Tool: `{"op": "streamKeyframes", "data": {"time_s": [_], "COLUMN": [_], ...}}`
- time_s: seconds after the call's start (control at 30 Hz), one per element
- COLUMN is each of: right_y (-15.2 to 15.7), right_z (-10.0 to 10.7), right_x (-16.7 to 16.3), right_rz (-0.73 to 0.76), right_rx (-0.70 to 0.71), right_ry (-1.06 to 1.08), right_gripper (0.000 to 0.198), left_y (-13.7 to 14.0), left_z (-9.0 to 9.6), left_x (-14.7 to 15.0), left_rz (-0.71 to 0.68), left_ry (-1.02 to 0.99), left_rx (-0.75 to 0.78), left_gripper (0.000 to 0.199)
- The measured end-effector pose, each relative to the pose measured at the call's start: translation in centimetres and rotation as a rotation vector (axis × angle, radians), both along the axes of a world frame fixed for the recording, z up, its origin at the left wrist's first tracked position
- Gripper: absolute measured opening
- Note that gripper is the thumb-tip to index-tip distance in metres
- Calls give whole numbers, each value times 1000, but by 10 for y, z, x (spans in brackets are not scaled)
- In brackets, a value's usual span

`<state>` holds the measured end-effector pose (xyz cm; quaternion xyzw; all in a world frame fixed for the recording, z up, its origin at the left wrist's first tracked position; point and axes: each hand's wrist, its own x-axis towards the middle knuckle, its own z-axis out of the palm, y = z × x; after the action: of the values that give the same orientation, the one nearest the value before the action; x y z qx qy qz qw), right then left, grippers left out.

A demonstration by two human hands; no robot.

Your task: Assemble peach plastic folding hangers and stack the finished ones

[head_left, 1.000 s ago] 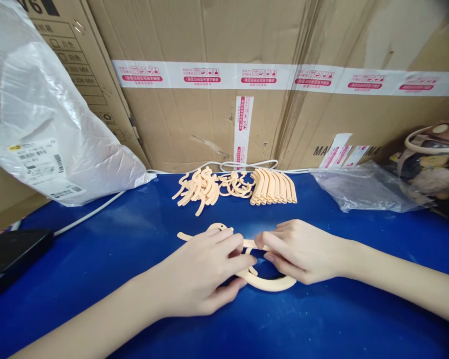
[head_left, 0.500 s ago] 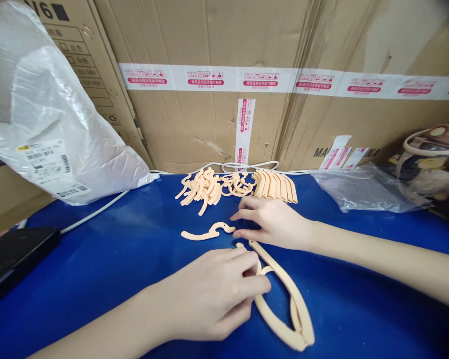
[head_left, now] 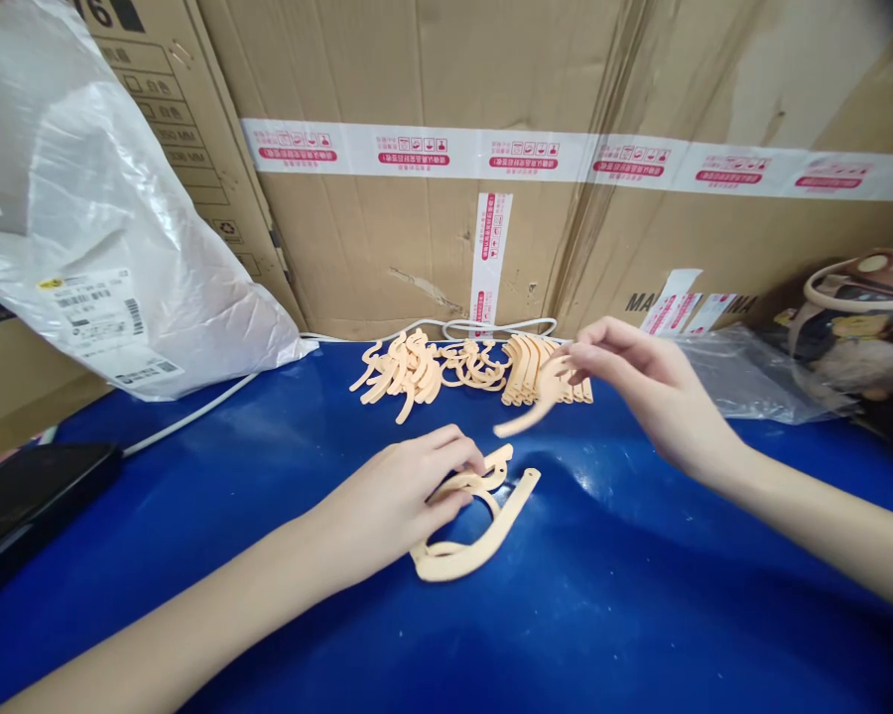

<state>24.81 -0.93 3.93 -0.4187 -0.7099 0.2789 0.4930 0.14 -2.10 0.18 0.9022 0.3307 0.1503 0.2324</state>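
Pinching one hooked piece [head_left: 527, 415] above the blue table [head_left: 640, 625] in my right hand [head_left: 644, 382], I'm gripping the overlapping curved pieces [head_left: 465, 563] with my left hand [head_left: 398, 496], apparently to stop them shifting, loose parts [head_left: 409, 375] lying beyond.

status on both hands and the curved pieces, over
Left hand gripping overlapping pieces. Right hand holding hooked piece above blue table. Hooked piece partly blocks view of strip row.

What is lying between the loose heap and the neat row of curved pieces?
In the head view, a small pile of curly beige pieces lies between the heap and the row.
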Motion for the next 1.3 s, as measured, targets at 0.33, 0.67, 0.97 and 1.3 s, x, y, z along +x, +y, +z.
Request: {"op": "streamKeyframes", "data": {"time_s": [0.33, 0.67, 0.97, 1.3], "right_y": [-21, -31, -30, -30], "right_z": [-31, -43, -53, -48], "right_x": [18, 18, 13, 11], "right_rz": [88, 96, 43, 134], "right_rx": [-281, 95, 149, 205], "right_ry": [-216, -734, -996, -833], "right_gripper": [33, 39, 41, 26], "left_y": [8, 15, 20, -2], "left_z": [3, 1, -3, -11], "left_x": [-3, -3, -6, 13], "left_rz": [8, -89, -2, -17], "left_ry": [315, 390, 229, 119], "left_rx": [340, 489, 418, 353], "left_gripper": [25, 32, 31, 36]}}
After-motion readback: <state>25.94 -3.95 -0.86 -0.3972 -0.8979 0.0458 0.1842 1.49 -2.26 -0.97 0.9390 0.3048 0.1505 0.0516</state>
